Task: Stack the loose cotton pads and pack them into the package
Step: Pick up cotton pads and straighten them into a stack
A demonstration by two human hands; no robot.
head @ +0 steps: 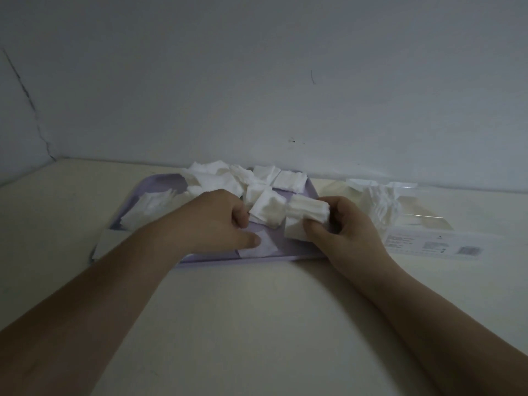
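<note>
- One head-worn view, set above and on the near side of the lilac tray [257, 258], facing forward and down across it to the wall [257, 81] behind the tray.
- Near: the tray sits mid-frame, with the table [257, 324] on its near side.

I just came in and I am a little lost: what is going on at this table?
A person is gathering cotton pads. The right hand grips a small stack of pads above a lavender tray. The left hand reaches among the loose pads on the tray, thumb on one flat pad. The clear package lies right of the tray, some pads seemingly inside.
</note>
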